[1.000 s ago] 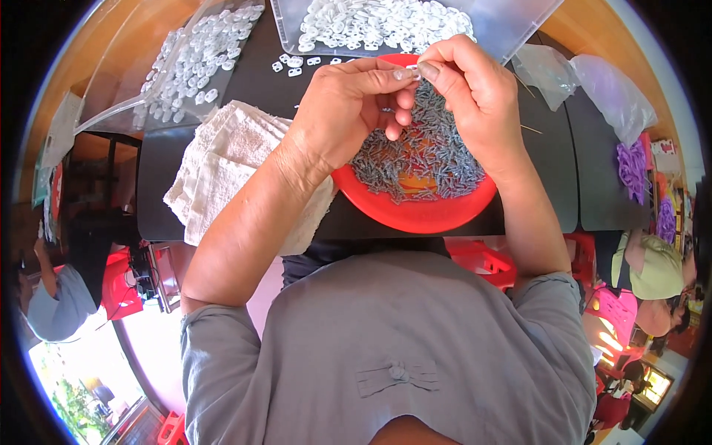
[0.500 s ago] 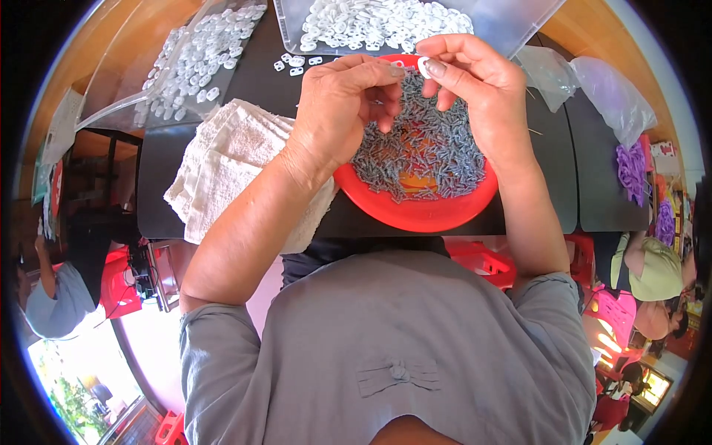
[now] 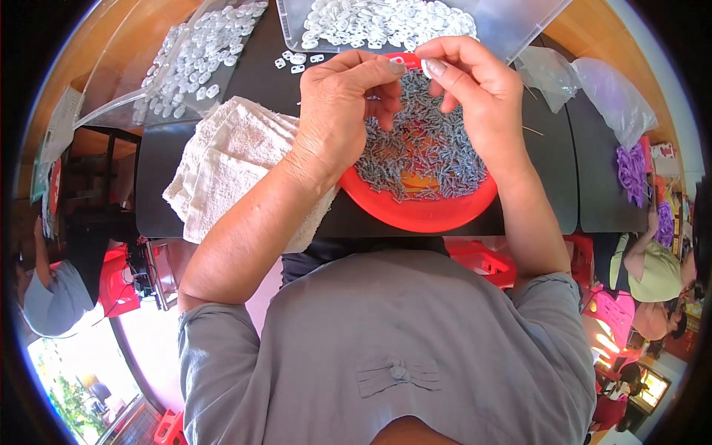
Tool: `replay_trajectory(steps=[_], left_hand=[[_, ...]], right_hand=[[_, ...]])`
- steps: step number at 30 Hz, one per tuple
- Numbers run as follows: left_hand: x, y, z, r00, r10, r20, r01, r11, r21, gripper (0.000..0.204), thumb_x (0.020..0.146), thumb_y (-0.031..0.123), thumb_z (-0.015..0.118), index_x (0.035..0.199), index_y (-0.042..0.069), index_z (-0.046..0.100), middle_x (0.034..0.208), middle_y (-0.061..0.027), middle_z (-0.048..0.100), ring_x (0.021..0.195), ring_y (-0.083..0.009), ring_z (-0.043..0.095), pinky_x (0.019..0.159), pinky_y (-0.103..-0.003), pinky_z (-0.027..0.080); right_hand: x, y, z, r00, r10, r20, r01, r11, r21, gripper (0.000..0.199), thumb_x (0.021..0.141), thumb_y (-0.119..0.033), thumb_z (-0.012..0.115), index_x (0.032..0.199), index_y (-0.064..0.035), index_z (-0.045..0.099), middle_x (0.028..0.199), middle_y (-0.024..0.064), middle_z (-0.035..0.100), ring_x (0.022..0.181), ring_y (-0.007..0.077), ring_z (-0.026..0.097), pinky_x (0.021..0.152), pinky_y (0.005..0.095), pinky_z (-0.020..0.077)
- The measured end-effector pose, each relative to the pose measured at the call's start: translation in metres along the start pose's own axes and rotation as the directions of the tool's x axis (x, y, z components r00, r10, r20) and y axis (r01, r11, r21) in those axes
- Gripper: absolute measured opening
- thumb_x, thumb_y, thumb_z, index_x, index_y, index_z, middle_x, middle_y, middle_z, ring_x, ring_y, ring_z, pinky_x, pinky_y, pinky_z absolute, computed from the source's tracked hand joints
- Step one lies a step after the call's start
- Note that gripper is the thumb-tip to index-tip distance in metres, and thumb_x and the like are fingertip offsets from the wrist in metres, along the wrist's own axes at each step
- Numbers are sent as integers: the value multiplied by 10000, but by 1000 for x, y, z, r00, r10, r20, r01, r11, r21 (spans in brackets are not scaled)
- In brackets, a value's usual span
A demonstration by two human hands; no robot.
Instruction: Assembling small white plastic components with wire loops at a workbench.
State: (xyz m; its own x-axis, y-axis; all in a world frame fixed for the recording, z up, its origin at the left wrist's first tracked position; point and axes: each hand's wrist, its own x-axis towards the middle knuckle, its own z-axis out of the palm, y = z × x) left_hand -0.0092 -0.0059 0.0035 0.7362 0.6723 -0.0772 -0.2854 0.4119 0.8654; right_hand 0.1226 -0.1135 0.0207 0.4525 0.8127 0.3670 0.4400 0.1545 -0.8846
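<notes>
Above the far rim of a red basin [image 3: 419,216], my two hands are close together with their fingertips nearly meeting. My left hand [image 3: 330,111] pinches a small white plastic piece [image 3: 398,59] between thumb and forefinger, its other fingers curled. Another small white piece [image 3: 426,68] is pinched in my right hand [image 3: 489,96], mostly covered by the thumb. Many small grey screw-like pieces [image 3: 452,159] fill the basin below. Several loose white oval pieces with holes [image 3: 297,58] lie on the black table beyond my left hand.
Two clear bins, one at far left [image 3: 111,104] and one at the back [image 3: 512,37], hold heaps of white pieces. A folded cream towel [image 3: 222,163] lies left of the basin. Plastic bags [image 3: 608,96] rest at the right. Other people [image 3: 59,297] sit at both sides.
Both hands stay over the basin's far rim, still pinching. My right hand has shifted very slightly left; little else has changed.
</notes>
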Motion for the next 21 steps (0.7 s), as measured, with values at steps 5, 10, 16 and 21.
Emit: replay_trajectory(steps=[5, 10, 16, 21], left_hand=[[-2, 0, 0, 999, -4, 53, 1, 999, 44, 137, 872, 109, 653, 879, -26, 634, 742, -75, 619, 613, -142, 586, 495, -259, 442], [-2, 0, 0, 995, -37, 93, 24, 991, 131, 154, 919, 128, 615, 940, -23, 635, 775, -70, 621, 640, -141, 585, 515, -266, 435], [-2, 0, 1, 994, -51, 100, 33, 984, 175, 162, 944, 143, 593, 954, -15, 632, 779, -67, 623, 639, -141, 588, 519, -263, 448], [-6, -6, 4, 999, -5, 51, -5, 981, 193, 151, 947, 128, 587, 931, -19, 618, 776, -57, 618, 624, -132, 578, 510, -254, 443]], right_hand=[[0, 6, 3, 986, -166, 28, 169, 966, -196, 118, 928, -74, 585, 1021, -44, 650, 829, -10, 625, 675, 51, 542, 538, 191, 429], [1, 6, -2, 966, -249, 76, 260, 917, -302, 78, 927, -68, 576, 986, -35, 615, 816, 1, 615, 659, 54, 526, 531, 205, 436], [2, 1, -3, 981, -167, 95, 185, 952, -242, 59, 870, -22, 584, 913, -3, 548, 766, 122, 607, 668, 252, 586, 616, 333, 453], [-1, 8, 2, 991, -96, 98, 112, 977, -180, 52, 898, -44, 553, 938, -16, 570, 773, 54, 597, 653, 146, 551, 570, 268, 437]])
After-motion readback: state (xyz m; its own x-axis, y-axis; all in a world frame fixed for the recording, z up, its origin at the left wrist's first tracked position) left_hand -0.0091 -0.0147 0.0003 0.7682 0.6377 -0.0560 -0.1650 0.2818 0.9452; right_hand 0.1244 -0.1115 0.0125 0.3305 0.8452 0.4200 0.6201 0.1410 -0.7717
